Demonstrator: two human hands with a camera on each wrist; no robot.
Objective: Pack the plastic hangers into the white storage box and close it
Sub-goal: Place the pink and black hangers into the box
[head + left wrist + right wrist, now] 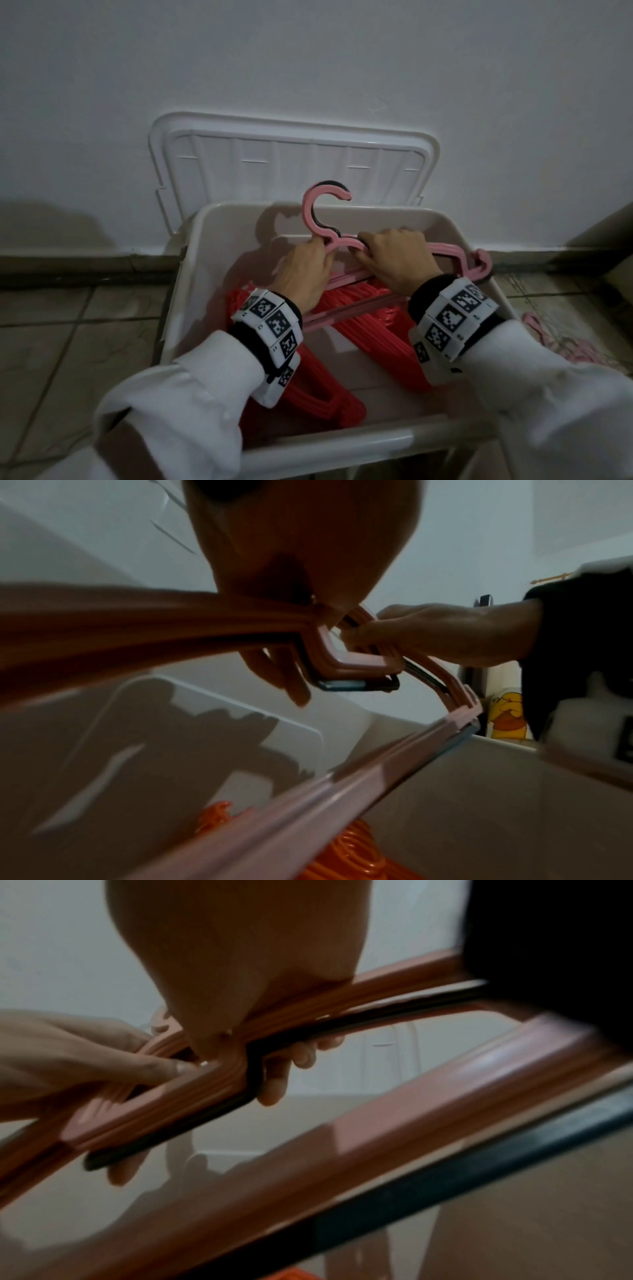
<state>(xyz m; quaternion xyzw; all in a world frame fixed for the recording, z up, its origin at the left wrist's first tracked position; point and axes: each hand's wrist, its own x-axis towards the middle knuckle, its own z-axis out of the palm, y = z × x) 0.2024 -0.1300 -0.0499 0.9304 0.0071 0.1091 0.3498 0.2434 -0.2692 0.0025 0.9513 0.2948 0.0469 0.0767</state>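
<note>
A stack of pink hangers (317,219), with a dark one among them, hangs over the open white storage box (346,442). My left hand (306,270) grips the stack's left shoulder beside the hook. My right hand (397,255) grips the right shoulder, fingers curled round the bars. The stack's right end (479,263) juts past the box's right rim. Red hangers (370,315) lie piled inside the box beneath. In the left wrist view the pink stack (346,664) runs between my left hand (284,669) and my right hand (411,634). In the right wrist view my right hand's fingers (274,1085) wrap the pink stack (192,1096).
The box's white lid (291,161) leans upright against the wall behind the box. More pink hangers (555,342) lie on the tiled floor at the right. A dark ledge (599,226) stands at the far right.
</note>
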